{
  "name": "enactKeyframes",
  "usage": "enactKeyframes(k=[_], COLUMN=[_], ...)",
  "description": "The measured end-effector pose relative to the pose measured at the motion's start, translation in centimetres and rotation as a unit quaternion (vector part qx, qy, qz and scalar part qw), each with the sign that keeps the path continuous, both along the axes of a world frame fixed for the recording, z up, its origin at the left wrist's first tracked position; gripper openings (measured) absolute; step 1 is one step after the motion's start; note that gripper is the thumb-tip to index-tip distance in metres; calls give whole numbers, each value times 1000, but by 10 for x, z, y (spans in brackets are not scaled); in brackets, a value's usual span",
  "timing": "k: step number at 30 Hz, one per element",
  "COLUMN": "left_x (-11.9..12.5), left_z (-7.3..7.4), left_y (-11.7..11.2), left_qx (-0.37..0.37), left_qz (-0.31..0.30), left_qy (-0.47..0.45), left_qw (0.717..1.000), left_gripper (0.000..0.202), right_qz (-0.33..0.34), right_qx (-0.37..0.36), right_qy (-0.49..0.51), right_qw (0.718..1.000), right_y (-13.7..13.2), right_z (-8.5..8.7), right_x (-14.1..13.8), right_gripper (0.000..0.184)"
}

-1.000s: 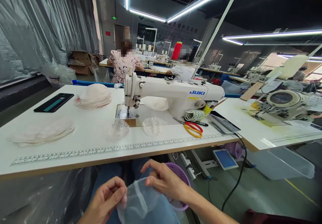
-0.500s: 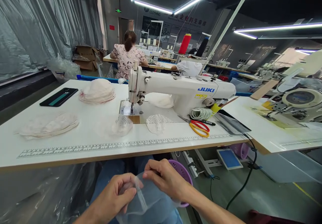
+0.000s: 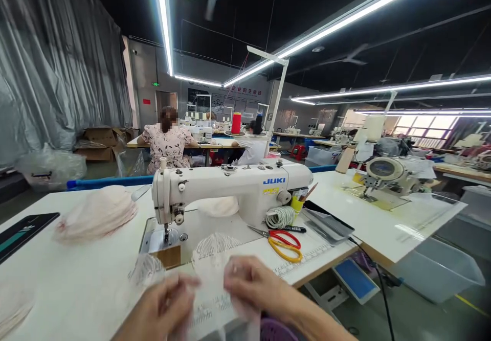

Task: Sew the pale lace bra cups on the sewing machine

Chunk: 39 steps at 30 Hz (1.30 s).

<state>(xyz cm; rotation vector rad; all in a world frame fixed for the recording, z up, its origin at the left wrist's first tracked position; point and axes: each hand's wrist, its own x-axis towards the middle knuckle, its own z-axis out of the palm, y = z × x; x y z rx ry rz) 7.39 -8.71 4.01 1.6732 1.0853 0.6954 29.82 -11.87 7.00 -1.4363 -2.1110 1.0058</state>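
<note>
Both my hands are raised just above the near edge of the white sewing table [image 3: 88,285]. My left hand [image 3: 161,308] and my right hand [image 3: 255,285] each pinch one side of a thin, see-through mesh piece [image 3: 215,290] stretched between them. Motion blurs the fingers, but they are closed on the fabric. Right behind the mesh lie two lace pieces [image 3: 215,246] on the table. The white JUKI sewing machine [image 3: 230,190] stands behind them, its needle at the left.
A stack of pale fabric cups [image 3: 95,218] lies at the left, a dark phone [image 3: 23,231] further left. Red and yellow scissors [image 3: 286,244] and a cord coil [image 3: 280,217] lie right of the machine. A person in a floral top [image 3: 164,144] sits at a table behind.
My hands rose with the mesh piece from my lap to table height. The camera tilted up, so more of the ceiling and less of the floor shows.
</note>
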Motion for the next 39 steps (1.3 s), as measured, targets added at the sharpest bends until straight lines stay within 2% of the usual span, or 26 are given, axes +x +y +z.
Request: enactKeyframes(k=[2, 4, 6, 8, 10, 11, 13, 15, 18, 20, 21, 22, 24, 27, 29, 31, 34, 36, 39], left_x=[15, 24, 18, -9, -51, -73, -111, -132, -128, -112, -104, -97, -90, -93, -98, -102, -101, -99, -97], left_z=[11, 19, 21, 16, 7, 1, -9, -16, -20, -17, -15, -13, -10, -8, -5, -1, 1, 1, 3], left_y=[29, 52, 62, 58, 43, 33, 12, -4, -8, -4, -2, 1, 8, 25, 42, 60, 80, 85, 83], left_qx=[71, 101, 134, 197, 297, 328, 351, 341, 299, 285, 287, 292, 302, 308, 290, 236, 159, 145, 139], left_qz=[-19, -9, 15, 40, 45, 49, 85, 108, 86, 59, 46, 34, 18, 29, 56, 75, 84, 90, 85], left_qy=[85, 128, 158, 200, 271, 298, 332, 348, 374, 390, 394, 396, 391, 344, 297, 271, 268, 270, 263], left_qw=[994, 987, 978, 959, 914, 895, 872, 867, 874, 874, 872, 870, 869, 887, 908, 930, 947, 948, 951], left_gripper=[38, 45, 48, 40, 32, 30, 28, 27, 23, 19, 18, 18, 19, 21, 22, 22, 22, 18, 16], right_qz=[-62, -95, -134, -165, -152, -122, 38, 74, 18, -20, -26, -1, 85, 154, 152, 134, 105, 79, 55], right_qx=[40, 72, 117, 168, 213, 235, 320, 359, 421, 448, 453, 454, 410, 388, 380, 360, 310, 272, 252], right_qy=[-46, -91, -142, -180, -194, -196, -212, -230, -288, -321, -321, -300, -239, -122, -37, -5, -69, -102, -78], right_qw=[996, 989, 974, 955, 945, 944, 923, 902, 860, 834, 832, 839, 876, 900, 912, 923, 943, 954, 963], right_y=[33, 61, 75, 74, 64, 59, 55, 63, 83, 88, 87, 84, 77, 73, 81, 94, 114, 121, 124], right_z=[6, 7, 3, -5, -15, -22, -35, -46, -49, -41, -36, -31, -23, -15, -12, -12, -21, -30, -40], right_x=[9, 18, 23, 21, 16, 15, 16, 21, 21, 8, -4, -19, -50, -86, -97, -103, -113, -121, -128], right_gripper=[23, 14, 4, 13, 20, 21, 24, 22, 18, 16, 14, 16, 28, 31, 33, 31, 18, 14, 8])
